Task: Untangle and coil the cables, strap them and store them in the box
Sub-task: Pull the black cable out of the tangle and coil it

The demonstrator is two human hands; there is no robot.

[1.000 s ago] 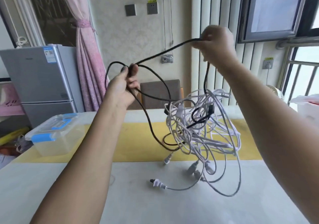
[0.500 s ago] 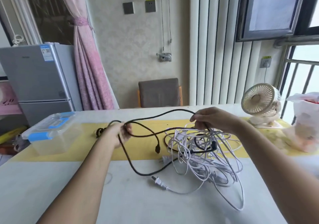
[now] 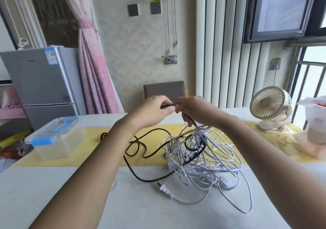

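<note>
We see the black cable (image 3: 148, 181) pinched at one short stretch between both hands, held up over the far middle of the table (image 3: 53, 197). The left hand (image 3: 153, 110) clamps it between thumb and curled fingers; the right hand (image 3: 194, 110), just beside and nearly touching the left, has its fingers curled round the same cable. From the right hand the cable drops into the tangle of white cables (image 3: 211, 160), which sits heaped on the table below and slightly right of the hands. The rest of the black cable loops over the yellow runner (image 3: 84, 160) and onto the bare tabletop to the left of the tangle. A white plug (image 3: 164, 190) lies on the near side of the heap. The clear box (image 3: 53, 145) with blue latches stands closed at the left on the runner, well apart from the cables. At the far right stand a small cream fan (image 3: 271, 108) and a plastic bag (image 3: 314, 133). Beyond the table we see a chair back (image 3: 164, 91), a grey fridge (image 3: 38, 80) and a pink curtain (image 3: 93, 69).
</note>
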